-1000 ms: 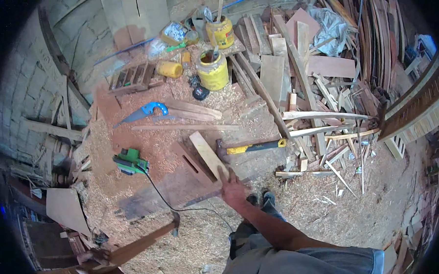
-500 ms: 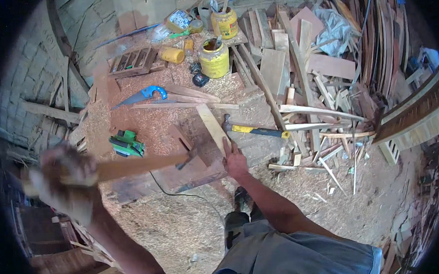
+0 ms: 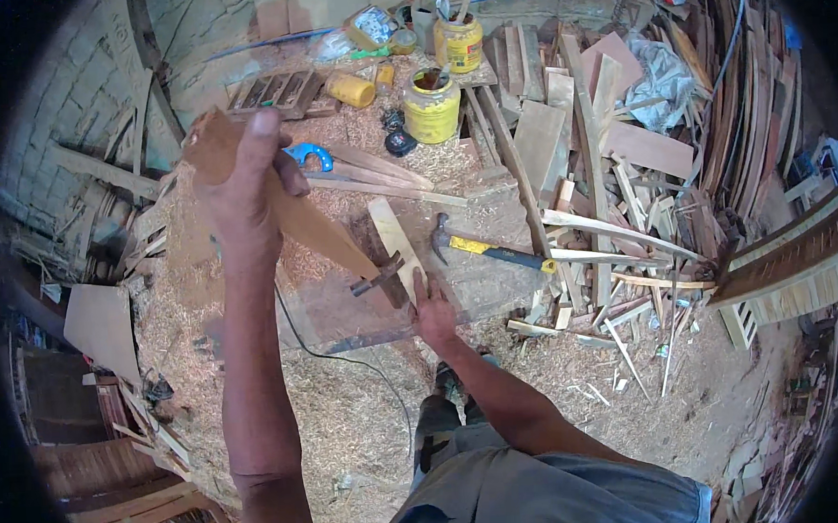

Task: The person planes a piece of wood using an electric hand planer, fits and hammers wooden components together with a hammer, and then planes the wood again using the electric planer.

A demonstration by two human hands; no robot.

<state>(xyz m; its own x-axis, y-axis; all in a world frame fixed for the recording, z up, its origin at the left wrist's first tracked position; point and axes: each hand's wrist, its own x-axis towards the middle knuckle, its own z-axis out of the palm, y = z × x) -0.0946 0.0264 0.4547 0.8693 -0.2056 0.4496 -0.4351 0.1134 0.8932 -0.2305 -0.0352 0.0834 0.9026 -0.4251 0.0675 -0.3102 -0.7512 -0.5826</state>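
My left hand [image 3: 247,185] is raised and closed round a long brown wooden piece [image 3: 320,233] with a metal hammer-like head [image 3: 373,277] at its far end, which is over the pale board [image 3: 389,225]. My right hand [image 3: 432,312] lies with fingers extended on the near part of that board, on the workbench [image 3: 495,291]. A claw hammer [image 3: 479,245] with yellow and black handle lies just right of the board. The blue-handled saw [image 3: 312,156] is partly hidden behind my left hand, and the green power planer is hidden.
Two yellow tubs [image 3: 431,111] and a yellow container [image 3: 351,90] stand at the bench's back among shavings. Loose boards and offcuts [image 3: 624,252] are piled at the right. A slatted wooden piece [image 3: 784,274] stands at far right. A black cord [image 3: 329,352] trails off the front edge.
My left hand has risen from the lower left to over the bench, swinging the headed wooden piece across to the pale board. My right hand stays on that board.
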